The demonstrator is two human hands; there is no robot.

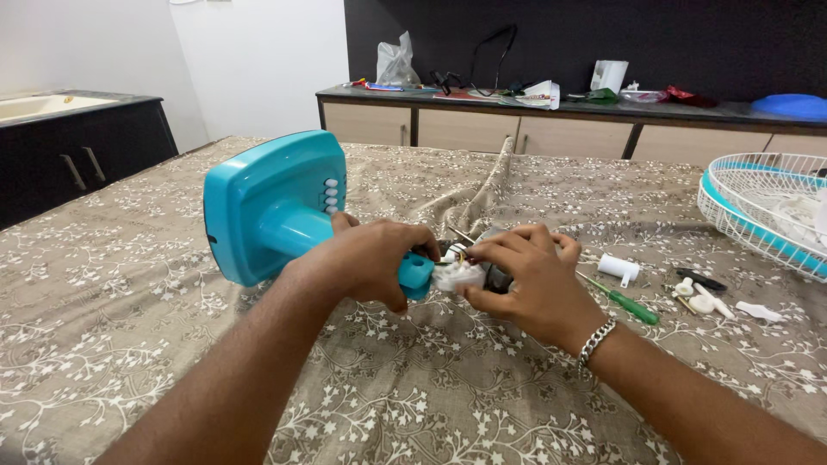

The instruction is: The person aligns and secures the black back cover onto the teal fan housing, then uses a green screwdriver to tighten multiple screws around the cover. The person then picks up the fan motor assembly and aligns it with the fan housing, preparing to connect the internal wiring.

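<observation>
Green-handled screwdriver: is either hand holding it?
No. The green-handled screwdriver lies on the patterned cloth, clear of the right hand; the left hand grips the teal fan stand.

Single head-worn view, angled down and forward across the patterned bedspread point(413, 396), close above both forearms. Near edge of bedspread at frame bottom; far edge meets the sideboard point(551, 120) along the back wall.

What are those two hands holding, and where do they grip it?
The left hand grips the turquoise plastic fan stand by its neck; the right hand pinches the white motor part at the neck's end.
</observation>
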